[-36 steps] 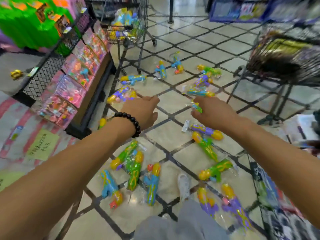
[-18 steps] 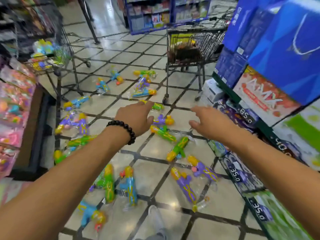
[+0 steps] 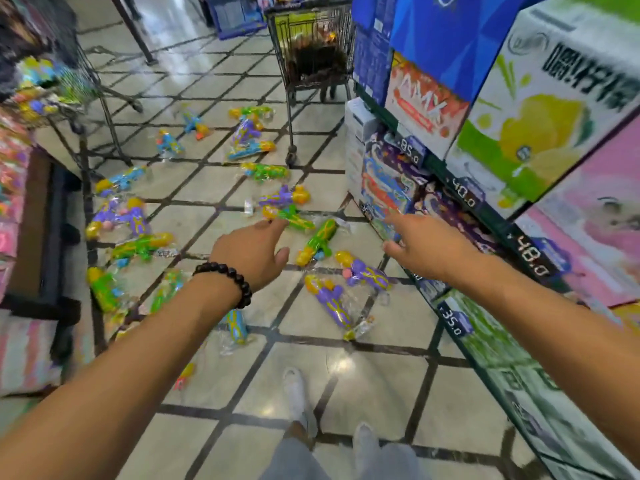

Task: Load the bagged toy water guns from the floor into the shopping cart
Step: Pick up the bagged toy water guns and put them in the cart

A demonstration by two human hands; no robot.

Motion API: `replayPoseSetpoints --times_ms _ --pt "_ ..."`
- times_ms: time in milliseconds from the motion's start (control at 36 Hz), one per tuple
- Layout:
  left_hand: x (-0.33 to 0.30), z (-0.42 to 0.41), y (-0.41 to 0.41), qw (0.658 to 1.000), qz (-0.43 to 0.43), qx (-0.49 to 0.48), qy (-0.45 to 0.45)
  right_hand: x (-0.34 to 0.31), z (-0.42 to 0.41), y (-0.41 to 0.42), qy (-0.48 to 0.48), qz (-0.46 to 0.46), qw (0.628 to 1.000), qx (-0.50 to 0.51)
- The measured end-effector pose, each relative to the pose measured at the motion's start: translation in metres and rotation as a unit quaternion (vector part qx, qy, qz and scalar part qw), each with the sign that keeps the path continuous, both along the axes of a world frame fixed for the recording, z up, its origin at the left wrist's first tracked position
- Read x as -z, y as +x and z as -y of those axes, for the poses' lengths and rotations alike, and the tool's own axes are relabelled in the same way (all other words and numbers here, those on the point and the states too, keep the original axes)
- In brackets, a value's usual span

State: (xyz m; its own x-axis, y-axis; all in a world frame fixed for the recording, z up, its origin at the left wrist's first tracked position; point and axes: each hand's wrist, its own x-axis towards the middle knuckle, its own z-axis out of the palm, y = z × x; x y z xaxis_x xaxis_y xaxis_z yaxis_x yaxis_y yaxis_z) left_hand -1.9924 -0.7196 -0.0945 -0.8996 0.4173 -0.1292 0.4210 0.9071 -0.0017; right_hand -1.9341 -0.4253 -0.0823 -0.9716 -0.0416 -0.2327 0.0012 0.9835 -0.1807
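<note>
Several bagged toy water guns lie scattered on the tiled floor, among them a green one [image 3: 318, 241], a purple one [image 3: 364, 272] and another purple one [image 3: 331, 303]. My left hand [image 3: 251, 252], with a black bead bracelet at the wrist, reaches forward above the floor with relaxed fingers and holds nothing. My right hand [image 3: 420, 245] stretches out to its right, fingers loose and empty, close to the low shelf boxes. A shopping cart [image 3: 55, 95] with bagged water guns in it stands at the far left. A second cart [image 3: 311, 50] stands ahead by the shelf.
A shelf [image 3: 485, 216] of boxed goods with price tags runs along the right. A low display rack [image 3: 52, 237] of pink toy packs lines the left. My shoes [image 3: 298, 393] and legs are at the bottom. Bare tiles lie near my feet.
The view has swung right, from the left rack and cart to the right shelf. Both hands stay stretched forward and empty, now over the guns nearer the shelf.
</note>
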Motion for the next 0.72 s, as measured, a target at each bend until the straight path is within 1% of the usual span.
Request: replayPoseSetpoints --times_ms 139,278,444,556,722 --pt "0.005 -0.008 0.046 1.0 0.008 0.01 0.017 0.005 -0.02 0.059 0.003 -0.002 1.0 0.015" --pt "0.002 -0.011 0.085 0.999 0.029 0.032 0.011 0.006 -0.014 0.111 0.015 0.007 0.999 0.046" --pt "0.001 0.005 0.14 0.997 0.007 0.07 0.036 0.005 0.021 0.178 0.027 -0.003 0.997 0.066" --pt "0.007 0.036 0.196 0.996 0.012 0.079 0.048 0.008 0.059 0.23 0.029 -0.005 0.996 0.087" --pt "0.008 0.09 0.268 0.995 0.019 0.093 0.033 0.008 0.111 0.29 0.009 -0.005 0.996 0.092"
